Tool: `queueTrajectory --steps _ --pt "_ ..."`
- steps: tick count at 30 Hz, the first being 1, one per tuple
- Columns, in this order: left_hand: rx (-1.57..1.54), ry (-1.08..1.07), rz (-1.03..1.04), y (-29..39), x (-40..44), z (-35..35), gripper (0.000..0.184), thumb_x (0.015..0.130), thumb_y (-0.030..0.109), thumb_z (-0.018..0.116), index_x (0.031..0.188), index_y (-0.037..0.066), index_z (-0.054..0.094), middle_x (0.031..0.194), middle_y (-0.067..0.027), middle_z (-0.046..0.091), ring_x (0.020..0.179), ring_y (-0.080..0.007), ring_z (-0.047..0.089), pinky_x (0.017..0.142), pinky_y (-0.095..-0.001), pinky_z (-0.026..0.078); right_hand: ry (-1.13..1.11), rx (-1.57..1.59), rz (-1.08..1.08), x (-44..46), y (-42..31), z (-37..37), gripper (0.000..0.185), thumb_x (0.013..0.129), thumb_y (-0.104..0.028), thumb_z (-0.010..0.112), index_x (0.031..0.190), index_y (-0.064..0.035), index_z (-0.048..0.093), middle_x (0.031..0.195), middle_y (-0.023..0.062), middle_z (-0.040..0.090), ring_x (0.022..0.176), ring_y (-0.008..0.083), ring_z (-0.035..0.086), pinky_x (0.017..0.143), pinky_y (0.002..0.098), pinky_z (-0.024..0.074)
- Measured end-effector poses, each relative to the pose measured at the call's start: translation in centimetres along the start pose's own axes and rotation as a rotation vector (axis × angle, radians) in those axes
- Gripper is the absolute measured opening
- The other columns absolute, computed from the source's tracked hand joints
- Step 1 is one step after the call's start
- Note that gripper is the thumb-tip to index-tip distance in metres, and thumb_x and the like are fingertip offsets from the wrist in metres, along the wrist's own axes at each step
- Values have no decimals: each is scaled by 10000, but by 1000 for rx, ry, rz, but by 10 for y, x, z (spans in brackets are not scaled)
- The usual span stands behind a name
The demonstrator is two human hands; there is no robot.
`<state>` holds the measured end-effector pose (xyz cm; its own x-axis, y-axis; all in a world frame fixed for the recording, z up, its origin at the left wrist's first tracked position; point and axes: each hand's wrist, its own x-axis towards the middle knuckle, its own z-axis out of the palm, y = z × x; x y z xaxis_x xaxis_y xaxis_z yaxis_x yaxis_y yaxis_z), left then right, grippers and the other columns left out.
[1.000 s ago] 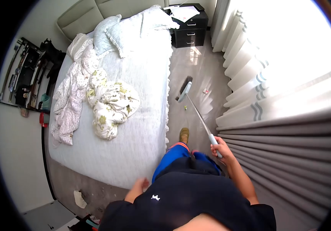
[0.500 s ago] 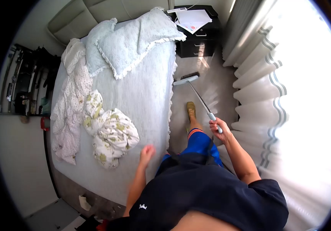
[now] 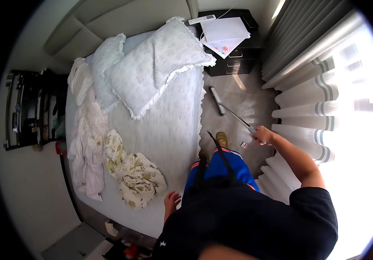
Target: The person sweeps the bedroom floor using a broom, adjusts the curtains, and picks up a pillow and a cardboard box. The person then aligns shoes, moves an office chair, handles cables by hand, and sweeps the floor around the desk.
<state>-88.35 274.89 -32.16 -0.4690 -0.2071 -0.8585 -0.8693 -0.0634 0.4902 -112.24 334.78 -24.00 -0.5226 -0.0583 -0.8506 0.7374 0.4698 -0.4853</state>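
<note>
Head view: right hand (image 3: pixel 262 135) closed around the grip of a broom (image 3: pixel 237 116); shaft ran forward and left from that hand, broom head (image 3: pixel 217 101) well ahead of it, beside the bed (image 3: pixel 173 130). Could not tell whether the bristles pressed on the floor (image 3: pixel 258 102). Left hand (image 3: pixel 172 200) gripped nothing visible, fingers loosely bent, by the near edge of the bed; bundled quilt (image 3: pixel 139 180) lay ahead of it, to its left.

Small packet (image 3: pixel 244 145) on the floor, just left of the right hand and slightly nearer the body, apart from the broom head. Shoe (image 3: pixel 222 138) farther left of that hand. Curtain (image 3: pixel 303 110) hung to its right; nightstand (image 3: pixel 234 65) stood far ahead.

Judged the step as mid-sweep, one-handed, along the strip between bed and curtain. Packet looked unswept. Next move seemed to call for setting the broom head beyond the packet and drawing it back low, clear of the shoe and curtain hem. Risk, as judged: bristles riding over the packet.
</note>
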Motion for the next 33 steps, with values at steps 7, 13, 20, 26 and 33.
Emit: queueTrajectory --steps 7,13,20,26,33 --pt "249 -220 27 207 -11 138 310 801 183 539 1060 24 483 914 -86 582 797 -172 582 671 -290 465 165 -733 -64 122 16 39 304 802 -279 461 887 -14 585 810 200 591 751 278 599 621 350 476" --pt "360 -186 -99 262 67 92 327 768 159 516 1072 51 465 873 -74 579 772 -195 588 635 -306 468 297 -394 107 115 7 52 324 803 -295 488 978 -40 586 1028 198 556 1013 303 516 831 389 431" --pt "564 -134 -140 333 142 70 268 771 165 508 1018 65 484 820 -66 573 732 -187 584 605 -308 464 571 61 371 105 41 102 365 805 -326 467 973 -17 561 880 198 595 823 319 586 726 382 467" --pt "770 -331 -12 403 171 138 232 793 159 496 1003 60 488 844 -68 574 730 -177 578 610 -296 461 668 443 582 13 100 216 345 802 -329 436 842 -24 590 764 205 601 709 326 600 619 388 465" --pt "899 -501 5 425 180 215 220 801 130 477 1010 59 485 871 -71 570 747 -166 566 647 -310 455 697 662 959 -87 138 451 346 824 -312 427 842 -4 583 710 177 591 611 278 600 529 381 461"
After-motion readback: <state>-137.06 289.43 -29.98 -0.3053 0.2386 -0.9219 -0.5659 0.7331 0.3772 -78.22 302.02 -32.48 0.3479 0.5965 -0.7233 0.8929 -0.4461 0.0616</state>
